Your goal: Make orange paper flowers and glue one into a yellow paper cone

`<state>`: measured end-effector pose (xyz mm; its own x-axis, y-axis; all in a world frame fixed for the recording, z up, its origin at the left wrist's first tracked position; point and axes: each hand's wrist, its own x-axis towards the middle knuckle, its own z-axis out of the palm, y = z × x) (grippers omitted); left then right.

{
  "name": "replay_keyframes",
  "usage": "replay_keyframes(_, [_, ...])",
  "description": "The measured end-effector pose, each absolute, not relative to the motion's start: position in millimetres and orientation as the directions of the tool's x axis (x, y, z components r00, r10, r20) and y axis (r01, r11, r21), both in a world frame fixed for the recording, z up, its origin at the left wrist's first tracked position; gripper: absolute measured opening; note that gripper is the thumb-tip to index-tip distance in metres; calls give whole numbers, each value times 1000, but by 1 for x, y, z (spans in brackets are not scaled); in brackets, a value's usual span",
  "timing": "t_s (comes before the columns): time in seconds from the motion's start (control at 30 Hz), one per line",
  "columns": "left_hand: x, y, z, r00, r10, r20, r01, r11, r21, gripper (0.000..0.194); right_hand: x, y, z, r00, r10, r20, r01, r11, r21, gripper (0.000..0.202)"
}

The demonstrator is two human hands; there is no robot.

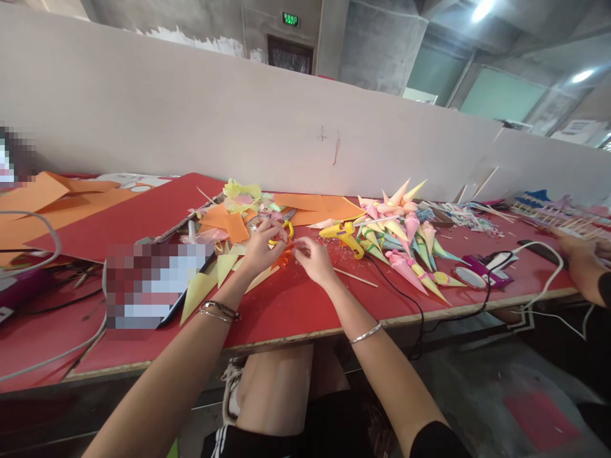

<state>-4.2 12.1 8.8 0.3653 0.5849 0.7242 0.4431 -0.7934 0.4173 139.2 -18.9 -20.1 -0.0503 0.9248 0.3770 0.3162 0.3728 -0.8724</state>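
Observation:
Over the middle of the red table (296, 312), my left hand (264, 245) is closed in a pinch beside a yellow ring-shaped handle (288, 230). Close to its right, my right hand (312, 257) has its thumb and fingertips pressed together. Whatever small piece lies between the fingers of either hand is too small to make out. Small orange paper pieces (282, 261) show between and below the hands. A yellow glue gun (342, 236) lies just right of my right hand. Pale yellow paper cones (198, 292) lie left of my left wrist.
A pile of pastel paper cones (405, 267) and a thin wooden stick (356, 277) lie to the right. Orange sheets (310, 207) are behind the hands. A tablet-like device (188, 286) lies at left, a mirror (469, 277) and cables at right. Another person's hand (580, 261) is at far right.

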Motion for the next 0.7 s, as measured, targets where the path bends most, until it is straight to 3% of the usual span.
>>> replay_keyframes(0.1, [-4, 16, 3, 333, 656, 677, 457, -740, 493, 5, 139, -19, -20, -46, 926, 376, 343, 368, -864, 11])
replay_keyframes(0.23, [-7, 28, -11, 169, 817, 552, 609, -527, 593, 24, 140, -20, -18, -13, 929, 371, 418, 342, -841, 11])
replay_keyframes(0.47, [-7, 35, -23, 356, 848, 394, 709, -519, 478, 32, 143, -18, -21, 44, 925, 377, 580, 284, -763, 11])
replay_keyframes(0.7, [-9, 33, -23, 321, 884, 340, 768, -453, 452, 37, 144, -20, -21, 70, 931, 359, 650, 231, -724, 11])
